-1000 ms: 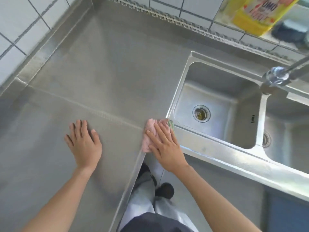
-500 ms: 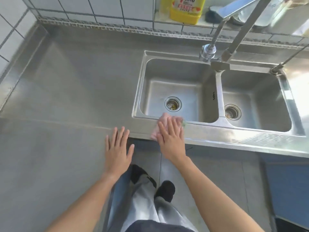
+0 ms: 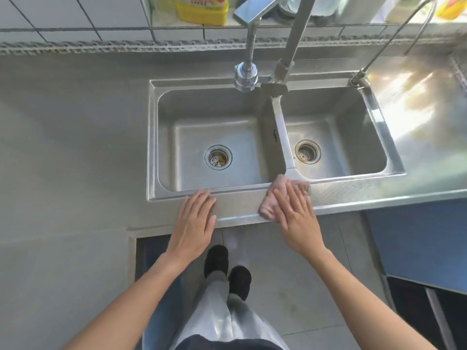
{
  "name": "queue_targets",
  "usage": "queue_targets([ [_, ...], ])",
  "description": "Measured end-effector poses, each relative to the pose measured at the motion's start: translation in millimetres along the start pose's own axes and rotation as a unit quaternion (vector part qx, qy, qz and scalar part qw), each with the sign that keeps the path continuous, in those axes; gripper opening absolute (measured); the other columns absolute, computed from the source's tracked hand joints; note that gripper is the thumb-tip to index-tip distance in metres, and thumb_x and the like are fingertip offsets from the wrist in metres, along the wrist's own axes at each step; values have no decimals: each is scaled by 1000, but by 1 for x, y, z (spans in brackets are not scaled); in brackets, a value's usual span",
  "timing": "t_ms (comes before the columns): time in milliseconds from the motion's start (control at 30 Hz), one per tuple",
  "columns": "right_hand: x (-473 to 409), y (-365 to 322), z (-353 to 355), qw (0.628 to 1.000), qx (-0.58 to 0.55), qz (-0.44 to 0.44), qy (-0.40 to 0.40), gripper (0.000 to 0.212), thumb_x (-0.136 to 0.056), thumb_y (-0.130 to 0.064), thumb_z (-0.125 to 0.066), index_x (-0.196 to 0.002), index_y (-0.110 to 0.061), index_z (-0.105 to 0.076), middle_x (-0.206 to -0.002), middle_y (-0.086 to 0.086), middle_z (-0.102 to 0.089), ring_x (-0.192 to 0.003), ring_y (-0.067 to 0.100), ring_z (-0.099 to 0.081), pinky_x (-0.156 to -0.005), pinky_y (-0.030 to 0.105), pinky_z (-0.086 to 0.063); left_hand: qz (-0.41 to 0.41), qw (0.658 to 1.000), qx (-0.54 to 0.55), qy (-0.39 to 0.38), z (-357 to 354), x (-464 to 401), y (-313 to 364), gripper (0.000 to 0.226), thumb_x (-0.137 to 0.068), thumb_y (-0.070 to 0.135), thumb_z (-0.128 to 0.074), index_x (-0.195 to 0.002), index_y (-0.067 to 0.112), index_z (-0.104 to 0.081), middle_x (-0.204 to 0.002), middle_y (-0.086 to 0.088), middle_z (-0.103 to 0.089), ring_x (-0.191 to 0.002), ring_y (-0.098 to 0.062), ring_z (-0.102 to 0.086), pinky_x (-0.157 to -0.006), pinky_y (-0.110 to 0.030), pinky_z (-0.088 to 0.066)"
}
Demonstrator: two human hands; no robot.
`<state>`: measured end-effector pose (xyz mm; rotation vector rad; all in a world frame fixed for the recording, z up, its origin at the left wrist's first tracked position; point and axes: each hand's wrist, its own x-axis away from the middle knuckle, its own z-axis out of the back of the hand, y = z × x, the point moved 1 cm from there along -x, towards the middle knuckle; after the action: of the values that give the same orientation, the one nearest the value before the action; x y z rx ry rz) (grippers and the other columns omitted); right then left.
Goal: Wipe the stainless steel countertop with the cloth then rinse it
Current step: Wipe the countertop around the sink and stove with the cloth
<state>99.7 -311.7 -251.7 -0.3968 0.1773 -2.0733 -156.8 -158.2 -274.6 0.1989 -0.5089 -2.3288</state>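
Note:
A pink cloth lies on the front strip of the stainless steel countertop, just below the divider of the double sink. My right hand presses flat on the cloth, fingers spread, covering its right part. Left of it, my left hand rests palm-down on the same front strip, below the left basin, holding nothing. The tap hangs over the back of the sink with no water visible.
A yellow detergent bottle stands on the ledge behind the sink. A thin curved faucet rises at the sink's back right corner. Sunlight glares on the counter to the right. My legs and black shoes are below the counter edge.
My right hand slid the cloth rightward along the front strip, from the sink's left corner to below the divider. My left hand followed from the left counter. The view turned toward the sink.

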Motion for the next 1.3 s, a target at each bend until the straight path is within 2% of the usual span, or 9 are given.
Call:
queue_targets([
  [67,-20,-9,-1,976,-59,-203,58,50,-110,-36,-35,-160,-28,-35,-173,8,-10,-161,28,-3,-129,54,-6,-11,1000,20,-3,-10,-32,22,46,-105,27,-48,-149,13,-50,-163,-1,-41,-156,-20,-30,-129,-47,-22],
  [133,-35,-38,-9,960,-71,-259,83,48,-110,-36,-39,-157,-28,-41,-173,11,-13,-161,31,-4,-127,58,-5,-21,999,24,-10,-20,-58,40,46,-104,24,-45,-148,13,-51,-161,-1,-44,-154,-20,-34,-128,-46,-24],
  [300,-19,-54,-30,998,-7,4,58,52,-109,-34,-44,-160,-27,-35,-172,5,-18,-161,25,-7,-128,55,-15,-64,997,-11,-47,-42,-73,55,56,-101,26,-37,-156,17,-40,-165,3,-38,-158,-15,-26,-131,-42,-17],
  [367,-16,-19,-20,998,-13,40,48,53,-109,-36,-42,-161,-30,-32,-173,4,-17,-161,24,-6,-130,49,-9,-74,995,-33,-55,-46,-73,55,55,-102,38,-39,-154,19,-43,-165,4,-37,-159,-15,-23,-131,-44,-16],
  [500,-11,66,15,987,13,-153,37,55,-110,-40,-21,-163,-29,-24,-174,6,-4,-161,25,5,-130,52,-7,-59,994,-55,-68,-44,-75,57,57,-105,54,-32,-152,24,-45,-167,7,-33,-160,-13,-15,-132,-44,-12],
  [700,-46,73,26,940,-31,-333,76,52,-111,-37,-30,-163,-30,-25,-174,11,1,-160,33,5,-128,59,0,-56,993,-65,-79,-38,-78,55,58,-106,53,-32,-154,23,-45,-168,7,-31,-161,-13,-13,-131,-46,-16],
  [900,-9,-4,-25,997,-2,-28,69,58,-107,-31,-43,-163,-29,-28,-173,11,-12,-161,33,-4,-126,62,-12,-70,993,-43,-80,-44,-71,71,52,-107,39,-31,-154,21,-47,-168,5,-30,-161,-15,-14,-130,-49,-15],
  [1067,-9,57,1,994,48,94,-7,55,-111,-42,-32,-164,-39,-15,-174,0,-4,-161,20,5,-131,47,-3,-83,992,10,-99,-44,-90,91,51,-107,31,-34,-156,20,-43,-169,3,-28,-161,-14,-13,-131,-45,-14],
  [1300,-23,169,52,982,-13,-183,46,51,-111,-37,-35,-161,-34,-29,-174,5,-10,-161,26,-1,-128,54,-10,-130,982,51,-124,-67,-109,173,52,-106,31,-45,-157,18,-41,-169,2,-27,-160,-14,-16,-132,-41,-15],
])
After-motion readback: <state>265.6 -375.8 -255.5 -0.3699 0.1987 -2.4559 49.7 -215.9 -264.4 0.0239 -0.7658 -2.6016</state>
